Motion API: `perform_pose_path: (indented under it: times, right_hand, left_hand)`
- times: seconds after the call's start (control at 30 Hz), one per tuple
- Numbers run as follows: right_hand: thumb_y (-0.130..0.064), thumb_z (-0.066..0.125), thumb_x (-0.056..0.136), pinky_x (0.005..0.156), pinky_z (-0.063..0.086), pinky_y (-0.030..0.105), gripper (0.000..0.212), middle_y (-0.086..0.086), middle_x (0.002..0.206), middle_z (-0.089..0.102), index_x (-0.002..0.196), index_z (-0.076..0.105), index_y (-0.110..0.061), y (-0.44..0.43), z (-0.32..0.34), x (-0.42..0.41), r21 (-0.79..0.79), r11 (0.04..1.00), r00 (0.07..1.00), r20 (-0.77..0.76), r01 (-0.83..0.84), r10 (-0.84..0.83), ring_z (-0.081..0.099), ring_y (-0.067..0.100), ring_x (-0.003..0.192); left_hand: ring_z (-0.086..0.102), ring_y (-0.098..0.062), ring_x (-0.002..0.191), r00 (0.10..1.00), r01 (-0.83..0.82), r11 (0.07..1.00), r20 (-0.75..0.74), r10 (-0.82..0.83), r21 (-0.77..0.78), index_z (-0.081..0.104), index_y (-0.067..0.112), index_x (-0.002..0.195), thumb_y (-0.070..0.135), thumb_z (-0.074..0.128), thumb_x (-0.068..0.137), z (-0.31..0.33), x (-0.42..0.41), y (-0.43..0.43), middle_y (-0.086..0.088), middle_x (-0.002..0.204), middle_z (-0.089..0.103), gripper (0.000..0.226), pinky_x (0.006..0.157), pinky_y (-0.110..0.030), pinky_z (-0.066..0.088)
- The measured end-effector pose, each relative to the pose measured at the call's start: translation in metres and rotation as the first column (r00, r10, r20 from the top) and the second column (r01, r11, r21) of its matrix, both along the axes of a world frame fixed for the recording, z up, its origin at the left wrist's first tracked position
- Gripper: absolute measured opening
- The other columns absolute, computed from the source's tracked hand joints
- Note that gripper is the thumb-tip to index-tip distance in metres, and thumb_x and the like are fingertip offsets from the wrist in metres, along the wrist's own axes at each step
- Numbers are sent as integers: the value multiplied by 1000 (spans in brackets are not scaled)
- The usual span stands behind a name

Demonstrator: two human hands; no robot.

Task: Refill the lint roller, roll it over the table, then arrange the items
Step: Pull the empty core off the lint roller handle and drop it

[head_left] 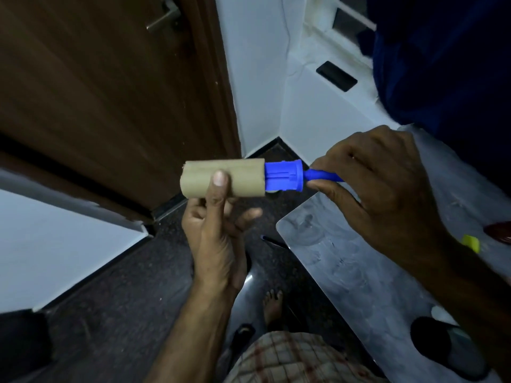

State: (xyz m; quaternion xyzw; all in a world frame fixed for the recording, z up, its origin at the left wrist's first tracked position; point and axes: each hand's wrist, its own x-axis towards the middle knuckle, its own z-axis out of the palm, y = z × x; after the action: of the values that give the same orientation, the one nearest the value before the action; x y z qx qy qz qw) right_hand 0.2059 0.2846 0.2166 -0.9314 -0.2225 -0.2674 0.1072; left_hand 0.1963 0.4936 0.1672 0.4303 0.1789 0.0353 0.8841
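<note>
A blue lint roller [284, 176] is held level in mid-air, above the floor beside the table's left corner. Part of its ribbed blue core shows between the handle and a brown cardboard tube [240, 179]. The tube sits partway over the core, sticking out to the left. My left hand [215, 230] grips the tube from below, thumb pressed on its front. My right hand [387, 194] pinches the blue handle [323, 176] between thumb and fingers. The grey table [359, 261] lies below my right arm.
A yellow object [471, 242] and a dark red object [499, 230] sit at the table's right edge. A dark round thing [431, 338] lies on the table's near part. A brown door [110, 92] stands to the left, dark blue cloth [442, 64] hangs at upper right. My bare foot [272, 305] is on the dark floor.
</note>
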Motion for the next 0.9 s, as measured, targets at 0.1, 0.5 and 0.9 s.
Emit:
perform_pose_path:
  times: [0.1,0.5,0.9]
  right_hand:
    - [-27,67,99,80,42,47,19,7,94,69,97,74,-9,3,-5,12,-12,1000,1000,-4,-14,14,60,31,88]
    - [-27,67,99,81,46,51,22,9,97,72,98,76,-7,38,-63,48,-90,981,979,-126,-170,159,65,39,90]
    - [-14,74,92,88,47,36,16,12,102,69,102,75,-2,93,-143,60,221,938,885,-330,-267,330,59,33,95]
  left_hand:
    - [71,-9,93,996,-86,996,-18,86,-30,67,21,119,39,78,89,-12,8,15,0,113,73,37,60,-21,60]
    - [76,-7,87,924,-289,897,-341,170,-335,68,13,135,47,70,97,-101,18,52,1,112,81,51,67,-19,63]
    - [69,-14,88,770,-479,836,-586,253,-267,67,12,99,36,62,104,-257,19,88,-5,95,70,25,68,-23,65]
